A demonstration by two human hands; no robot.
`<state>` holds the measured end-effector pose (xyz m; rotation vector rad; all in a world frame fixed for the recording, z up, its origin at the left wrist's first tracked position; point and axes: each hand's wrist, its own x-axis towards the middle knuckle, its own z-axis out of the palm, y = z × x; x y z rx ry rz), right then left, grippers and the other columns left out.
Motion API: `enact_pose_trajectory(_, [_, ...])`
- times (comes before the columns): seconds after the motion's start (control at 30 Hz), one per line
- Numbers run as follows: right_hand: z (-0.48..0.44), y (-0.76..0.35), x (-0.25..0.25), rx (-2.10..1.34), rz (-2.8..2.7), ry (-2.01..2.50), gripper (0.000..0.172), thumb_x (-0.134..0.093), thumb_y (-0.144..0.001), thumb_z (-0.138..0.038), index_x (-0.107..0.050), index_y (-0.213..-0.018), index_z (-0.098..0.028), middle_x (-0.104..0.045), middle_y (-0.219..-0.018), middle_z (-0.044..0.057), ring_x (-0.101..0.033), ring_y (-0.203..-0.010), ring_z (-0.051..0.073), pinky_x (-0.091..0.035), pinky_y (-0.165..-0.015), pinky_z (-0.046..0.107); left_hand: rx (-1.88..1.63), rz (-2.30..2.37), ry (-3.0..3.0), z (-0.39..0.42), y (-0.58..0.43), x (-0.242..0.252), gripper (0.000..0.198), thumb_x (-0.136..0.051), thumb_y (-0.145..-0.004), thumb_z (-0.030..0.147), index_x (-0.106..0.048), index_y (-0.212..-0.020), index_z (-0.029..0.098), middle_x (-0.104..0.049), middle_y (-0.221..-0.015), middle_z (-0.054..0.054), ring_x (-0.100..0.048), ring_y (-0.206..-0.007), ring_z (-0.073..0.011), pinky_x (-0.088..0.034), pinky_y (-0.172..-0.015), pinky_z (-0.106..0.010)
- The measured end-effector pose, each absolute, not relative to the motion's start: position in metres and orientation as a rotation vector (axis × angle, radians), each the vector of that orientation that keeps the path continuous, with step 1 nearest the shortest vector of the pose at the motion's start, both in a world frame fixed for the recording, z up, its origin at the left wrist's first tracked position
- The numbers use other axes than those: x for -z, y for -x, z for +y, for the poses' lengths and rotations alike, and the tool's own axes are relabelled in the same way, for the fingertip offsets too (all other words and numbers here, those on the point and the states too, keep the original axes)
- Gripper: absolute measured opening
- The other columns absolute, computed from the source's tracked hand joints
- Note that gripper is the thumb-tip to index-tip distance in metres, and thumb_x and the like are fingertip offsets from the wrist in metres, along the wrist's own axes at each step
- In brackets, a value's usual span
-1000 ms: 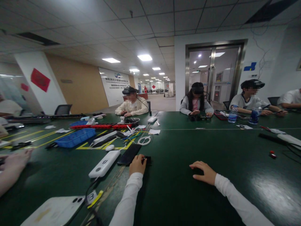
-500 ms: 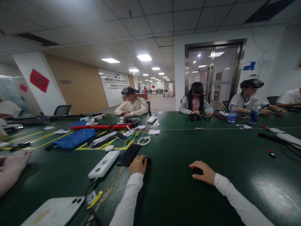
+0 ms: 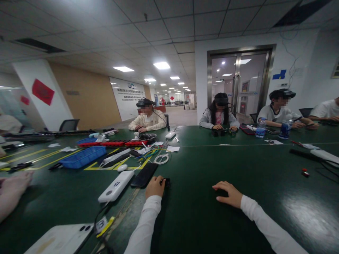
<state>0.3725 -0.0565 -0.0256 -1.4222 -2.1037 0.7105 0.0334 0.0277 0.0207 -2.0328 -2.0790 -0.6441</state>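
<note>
On the green table (image 3: 196, 165), my left hand (image 3: 155, 187) is closed on a small black object (image 3: 167, 182), just right of a black phone (image 3: 144, 175). Much of that object is covered by the fingers. My right hand (image 3: 230, 194) rests on the bare green surface with its fingers apart, holding nothing. A white power strip (image 3: 116, 186) lies left of the phone, with a small round white item (image 3: 122, 168) behind it.
A large white phone (image 3: 59, 240) lies at the near left. Further back are a blue basket (image 3: 83, 157), cables (image 3: 161, 159) and bottles (image 3: 260, 128). Another person's hand (image 3: 16, 188) is at the left edge. Several people sit around the table.
The black object shows a little more beside my left hand, which has hardly moved. My right hand stays in place. The view has shifted slightly.
</note>
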Motion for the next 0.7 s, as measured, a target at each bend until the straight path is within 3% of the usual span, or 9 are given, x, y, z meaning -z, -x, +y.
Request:
enact_pose_trajectory(0.33, [-0.06,-0.37,0.018,-0.72,-2.086,1.423,0.043,-0.056,-0.072,-0.042,-0.046,-0.112,-0.027,-0.05,-0.107,0.003,-0.043,-0.103,0.024,-0.032,-0.089,0.043,0.692,-1.765,2.395,0.017,-0.064,-0.014,0.023,-0.038,-0.079,0.029,-0.06,-0.081,0.022,-0.057,-0.087,-0.004,-0.05,-0.086,-0.0161,-0.039,-0.075,-0.028])
enact_pose_trajectory(0.7, [-0.069,-0.37,-0.001,-0.556,-2.1,1.337,0.061,-0.062,-0.065,-0.047,-0.04,-0.118,-0.027,-0.054,-0.1,0.002,-0.048,-0.094,0.022,-0.033,-0.085,0.036,0.986,-1.182,3.037,-0.022,-0.178,0.0,0.024,-0.042,-0.075,0.022,-0.055,-0.096,0.022,-0.057,-0.09,-0.004,-0.05,-0.088,-0.0155,-0.041,-0.08,-0.031])
